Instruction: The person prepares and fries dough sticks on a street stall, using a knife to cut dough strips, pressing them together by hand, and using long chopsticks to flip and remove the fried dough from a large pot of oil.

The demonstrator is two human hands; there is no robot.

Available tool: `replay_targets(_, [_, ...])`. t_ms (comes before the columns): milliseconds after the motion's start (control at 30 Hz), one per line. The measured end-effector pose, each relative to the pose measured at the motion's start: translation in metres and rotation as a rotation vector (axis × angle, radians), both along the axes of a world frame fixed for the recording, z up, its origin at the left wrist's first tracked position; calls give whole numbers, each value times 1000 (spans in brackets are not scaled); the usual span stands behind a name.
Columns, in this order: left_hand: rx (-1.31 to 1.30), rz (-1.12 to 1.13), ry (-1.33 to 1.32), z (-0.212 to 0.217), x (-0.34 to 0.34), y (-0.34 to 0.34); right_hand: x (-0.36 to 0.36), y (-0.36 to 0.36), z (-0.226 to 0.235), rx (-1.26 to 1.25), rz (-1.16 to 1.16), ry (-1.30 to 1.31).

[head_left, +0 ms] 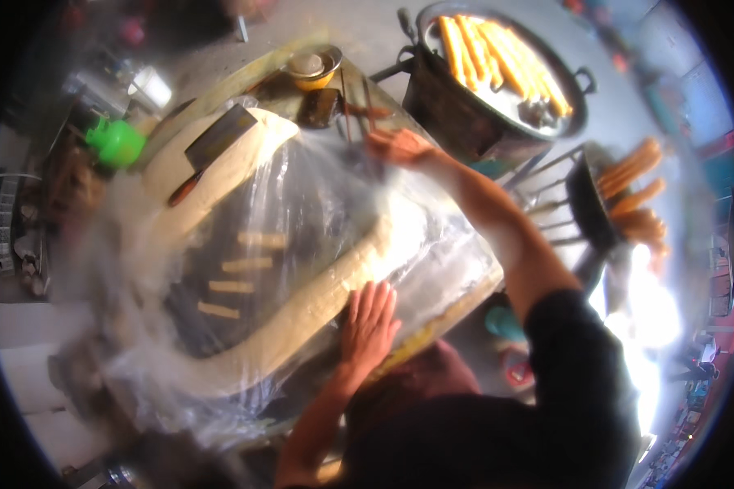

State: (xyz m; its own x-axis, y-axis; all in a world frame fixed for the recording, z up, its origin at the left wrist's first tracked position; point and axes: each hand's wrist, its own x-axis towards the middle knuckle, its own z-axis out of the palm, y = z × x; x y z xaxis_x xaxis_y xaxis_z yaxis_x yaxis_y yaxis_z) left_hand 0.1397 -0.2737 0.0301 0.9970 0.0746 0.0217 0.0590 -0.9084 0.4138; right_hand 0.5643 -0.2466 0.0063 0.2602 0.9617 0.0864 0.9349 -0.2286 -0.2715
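A long roll of pale dough (281, 322) curves over the table under a thin see-through plastic sheet (261, 191). My left hand (369, 326) lies flat with fingers stretched at the near side of the dough, over the sheet. Reaching to the far right edge of the table, my right hand (400, 148) has its fingers bent together beside the sheet and thin long sticks (347, 102). Blur hides what it grips. On the far dough rests a cleaver (220, 134) with a brown handle. Several short dough strips (247, 264) lie in the middle.
Beyond the table's right corner stands a deep dark pot (465, 114) with golden fried dough sticks (501, 57). A rack (587, 196) at the right holds more. A metal bowl (314, 65) sits at the far edge. A green jug (116, 143) stands at the left.
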Motion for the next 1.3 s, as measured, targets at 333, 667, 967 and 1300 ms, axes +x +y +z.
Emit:
replay_targets(333, [-168,18,-110,12,5,2,29,-28,19,19,512,-620])
replay_targets(667, [-70,96,-510,9,178,115,27,-61,78,-213,433,-713])
replay_targets(967, [48,-202,-444,-6,186,109,-63,-169,174,-77,537,-476])
replay_targets(1300, [-117,19,-350,-31,225,56,-103,-193,207,274,-853,472])
